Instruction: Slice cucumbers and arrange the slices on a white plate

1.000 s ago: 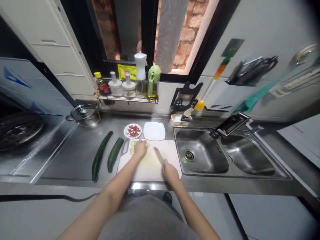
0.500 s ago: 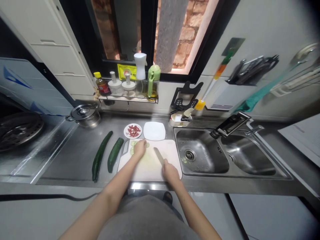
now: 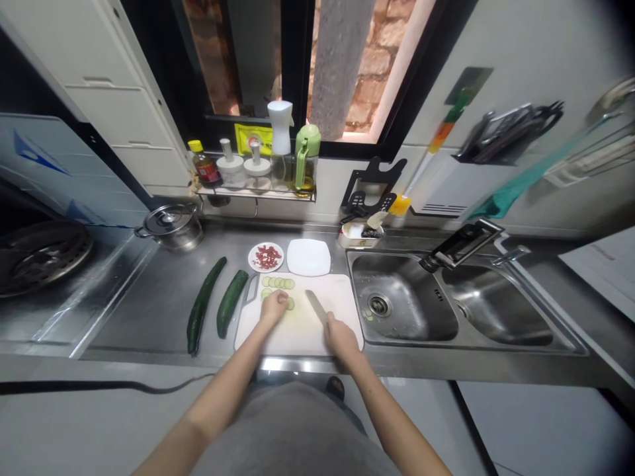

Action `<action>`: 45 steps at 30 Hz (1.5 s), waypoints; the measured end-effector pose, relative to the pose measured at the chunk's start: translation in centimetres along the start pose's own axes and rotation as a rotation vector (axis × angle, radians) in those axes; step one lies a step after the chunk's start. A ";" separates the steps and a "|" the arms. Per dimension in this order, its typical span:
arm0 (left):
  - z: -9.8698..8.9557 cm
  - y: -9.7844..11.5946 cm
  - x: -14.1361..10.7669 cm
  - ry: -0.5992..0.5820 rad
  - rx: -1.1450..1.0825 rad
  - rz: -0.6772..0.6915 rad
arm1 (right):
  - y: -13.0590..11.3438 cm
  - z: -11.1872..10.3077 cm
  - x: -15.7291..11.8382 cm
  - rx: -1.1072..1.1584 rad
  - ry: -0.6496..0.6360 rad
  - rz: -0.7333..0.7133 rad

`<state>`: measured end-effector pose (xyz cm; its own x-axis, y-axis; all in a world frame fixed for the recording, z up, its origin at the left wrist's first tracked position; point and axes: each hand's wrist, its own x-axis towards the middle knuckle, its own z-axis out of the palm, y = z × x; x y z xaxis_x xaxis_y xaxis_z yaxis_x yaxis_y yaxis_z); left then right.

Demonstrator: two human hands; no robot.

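Observation:
My right hand [image 3: 342, 336] is closed around the handle of a kitchen knife [image 3: 316, 305], its blade resting low over the right part of the white cutting board [image 3: 342, 291]. Over the board's left part, my left hand [image 3: 274, 309] has its fingers curled together at some cucumber slices [image 3: 290, 304]. One slice shows at the fingertips; others are partly hidden beneath the hand. Behind it lies a neat row of pale green cucumber slices [image 3: 278, 283]. Left of the board are a long whole cucumber [image 3: 206, 304] and a shorter cut cucumber [image 3: 231, 303].
Behind the board stand a small plate of chopped red pieces [image 3: 266, 257] and a white square plate [image 3: 308, 256]. A double sink [image 3: 404, 337] is at the right, with a few slices near its drain. A lidded pot [image 3: 173, 231] stands at the back left, below a condiment shelf [image 3: 258, 194].
My left hand has moved back toward me and slightly left, uncovering the row of slices at the board's far edge. The knife stays in my right hand, nearly still.

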<state>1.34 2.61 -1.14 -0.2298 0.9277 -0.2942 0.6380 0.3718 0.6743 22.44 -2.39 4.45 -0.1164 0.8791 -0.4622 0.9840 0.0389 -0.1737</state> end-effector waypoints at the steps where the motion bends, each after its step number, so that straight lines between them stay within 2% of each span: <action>1: 0.2 -0.3 -0.3 0.000 0.005 -0.002 | 0.0 -0.2 0.0 -0.007 -0.010 -0.010; 5: 0.5 -1.0 -1.2 0.003 0.027 0.006 | 0.0 -0.6 -0.3 -0.050 -0.029 -0.072; 11: 0.3 -1.5 -1.8 -0.014 0.130 0.043 | 0.2 -0.1 -1.5 -0.100 -0.034 -0.207; 17: 0.2 -1.8 -1.8 -0.003 0.247 0.075 | 0.3 0.1 -2.3 -0.145 -0.087 -0.263; 28: 0.1 -1.7 -1.2 0.024 0.244 0.078 | 0.6 1.1 -2.1 -0.199 -0.077 -0.277; 39: 0.3 -2.0 -1.1 0.032 0.219 0.089 | -0.2 1.0 -2.3 -0.203 -0.111 -0.249; 45: 0.4 -2.2 -0.9 0.041 0.228 0.109 | -0.2 1.9 -2.1 -0.182 -0.091 -0.262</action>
<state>0.45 0.91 -2.63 -0.1770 0.9642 -0.1977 0.8087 0.2570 0.5292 22.22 -5.13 3.77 -0.3725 0.7822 -0.4994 0.9259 0.3499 -0.1426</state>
